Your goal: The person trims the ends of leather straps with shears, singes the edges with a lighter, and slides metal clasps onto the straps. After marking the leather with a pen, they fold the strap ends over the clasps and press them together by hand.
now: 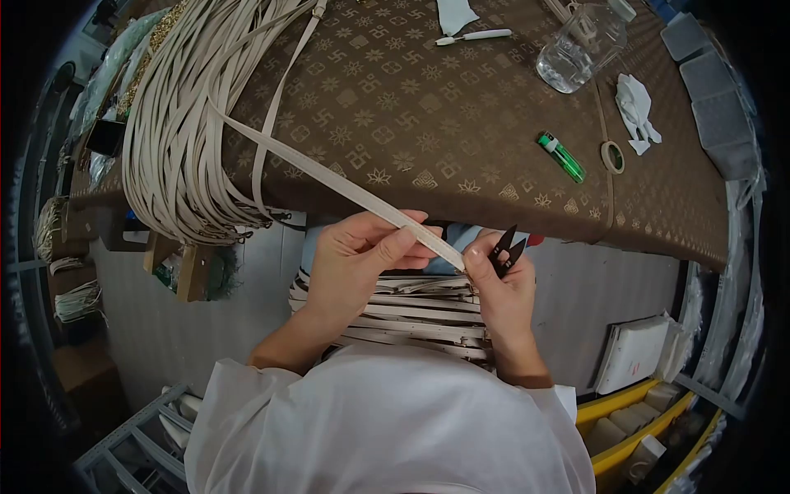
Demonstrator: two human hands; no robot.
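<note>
A long beige strap (337,183) runs down from the bundle on the table to both hands. My left hand (358,251) is closed on it, thumb on top and fingers beneath. My right hand (504,288) pinches the strap's lower end. The same hand also holds small black thread snips (507,250), their two pointed blades sticking up apart between thumb and fingers. More beige straps (411,317) with metal buckles lie in a layer across my lap, below both hands. What the right fingertips cover at the strap's end is hidden.
A thick bundle of beige straps (177,140) hangs over the left table edge. The brown patterned tablecloth (395,107) carries a green lighter (561,156), tape roll (611,156), crumpled tissue (635,111), clear bottle (576,58) and white pen-like tool (473,37). Yellow racks (634,432) stand lower right.
</note>
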